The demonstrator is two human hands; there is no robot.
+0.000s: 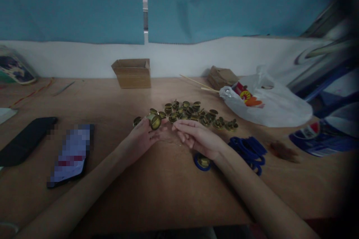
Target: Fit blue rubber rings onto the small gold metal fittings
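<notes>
My left hand (pixel 143 132) holds a round brass-coloured metal piece (pixel 155 122) between thumb and fingers, its disc face turned toward me. Close by on the right, my right hand (pixel 198 136) has its thumb and fingertips pinched together; whatever they hold, if anything, is too small to make out. Just beyond both hands lies a loose pile of similar brass-coloured pieces (pixel 187 111), several with discs tilted up. Beside my right wrist, partly covered by it, a blue ring (pixel 202 161) lies flat around another brass-coloured piece. Several more blue rings (pixel 248 150) are heaped to the right of my forearm.
An open cardboard box (pixel 134 74) stands near the wall. At the right are a white plastic bag (pixel 276 106), a brown paper package (pixel 222 77), thin sticks (pixel 196 83) and a blue packet (pixel 322 138). Two phones, one dark (pixel 26 140) and one lit (pixel 70 155), lie left.
</notes>
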